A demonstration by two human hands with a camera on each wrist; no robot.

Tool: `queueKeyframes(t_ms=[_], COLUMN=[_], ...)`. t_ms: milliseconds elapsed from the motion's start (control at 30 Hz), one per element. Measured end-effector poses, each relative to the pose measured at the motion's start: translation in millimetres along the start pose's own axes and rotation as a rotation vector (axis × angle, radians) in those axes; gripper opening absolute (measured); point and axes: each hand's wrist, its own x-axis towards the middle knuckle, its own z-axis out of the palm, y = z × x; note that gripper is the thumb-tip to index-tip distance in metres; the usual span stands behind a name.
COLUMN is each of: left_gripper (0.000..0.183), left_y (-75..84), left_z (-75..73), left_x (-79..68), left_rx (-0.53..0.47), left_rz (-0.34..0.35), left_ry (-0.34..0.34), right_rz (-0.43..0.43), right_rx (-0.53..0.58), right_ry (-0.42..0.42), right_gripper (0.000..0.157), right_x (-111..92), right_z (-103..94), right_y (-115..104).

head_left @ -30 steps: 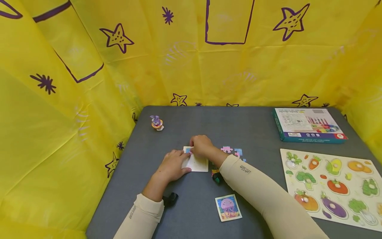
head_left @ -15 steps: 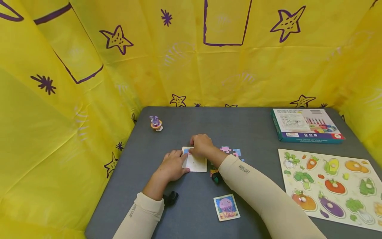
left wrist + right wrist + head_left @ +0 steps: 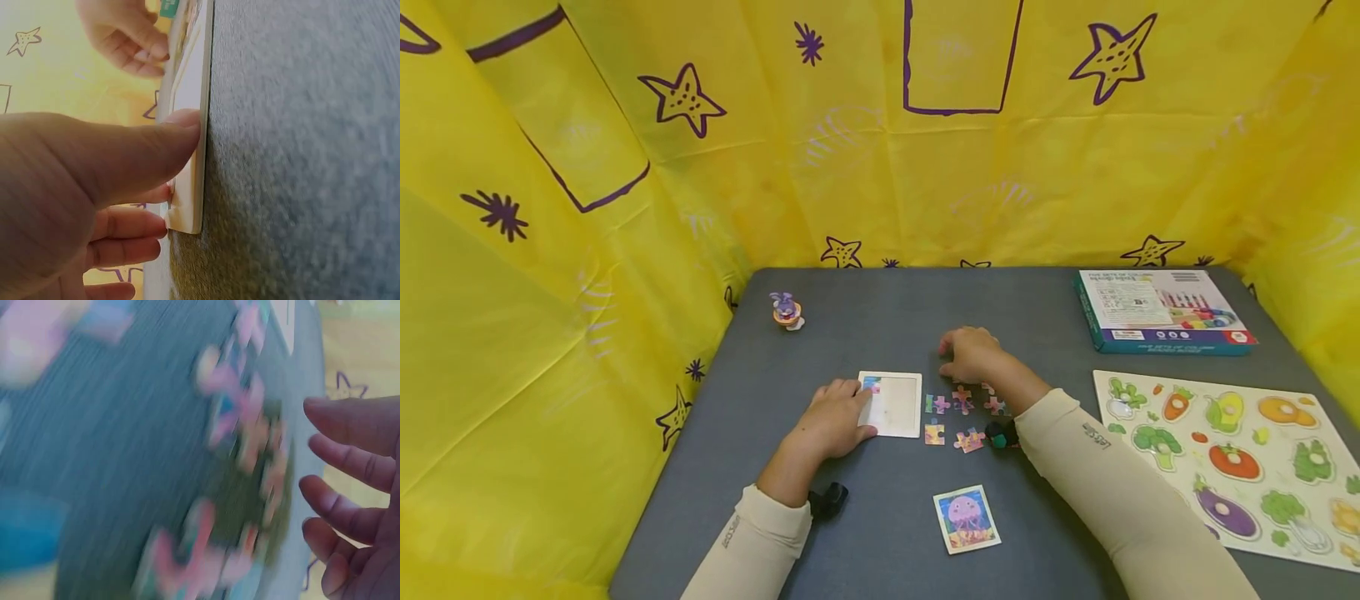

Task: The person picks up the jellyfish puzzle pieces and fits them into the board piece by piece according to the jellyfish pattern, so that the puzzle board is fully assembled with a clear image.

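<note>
My left hand [image 3: 829, 422] rests at the left side of a pale square puzzle tray [image 3: 901, 408], its thumb on the near rim. In the left wrist view the thumb [image 3: 156, 150] presses on the tray's edge. One blue-and-pink puzzle piece [image 3: 872, 383] lies in the tray's far left corner. My right hand [image 3: 976, 357] is above the loose jigsaw pieces [image 3: 962, 398] right of the tray, with nothing visible in its fingers. The right wrist view shows those fingers [image 3: 350, 456] spread and apart from the blurred pieces [image 3: 231, 394]; the hand and forearm hide some pieces.
A jellyfish picture card [image 3: 967, 519] lies nearer me. At right are a vegetable puzzle board [image 3: 1210, 450] and, behind it, a teal-edged box [image 3: 1165, 312]. A small purple figurine [image 3: 786, 310] stands at the far left. Yellow cloth [image 3: 880, 183] surrounds the grey table.
My right hand has moved from the tray's far left corner to the right, over the loose pieces, uncovering the tray and the piece in it. The left hand stays in place.
</note>
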Motion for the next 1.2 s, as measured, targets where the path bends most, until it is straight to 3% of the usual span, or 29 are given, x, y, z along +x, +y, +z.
queueKeyframes(t_ms=[200,333,600,767,1000,1200], left_gripper=[0.067,0.068,0.07,0.071,0.07,0.066], left_y=[6.8,6.1,-0.7,-5.8,-9.2,-8.2], left_z=[-0.2,0.3,1.6,1.0,1.6,0.0], left_x=[0.8,-0.4,1.7,4.1,7.5,6.6], left_rx=[0.009,0.007,-0.019,-0.032,-0.035,-0.041], left_rz=[-0.031,-0.037,0.022,0.037,0.055,0.049], left_ry=[0.002,0.013,0.002,-0.006,0.01,0.031], right_rz=[0.023,0.02,-0.032,-0.081,-0.091,-0.082], right_rx=[0.001,0.023,0.084,0.139,0.415,0.47], right_ry=[-0.013,0.001,0.069,0.094,-0.009,-0.055], right_gripper=[0.026,0.021,0.017,0.01,0.009,0.006], right_x=[-10,-11,-13,-12,4,22], right_z=[1.6,4.9,4.7,0.2,8.5,25.2], right_y=[27,30,28,16,-15,-44])
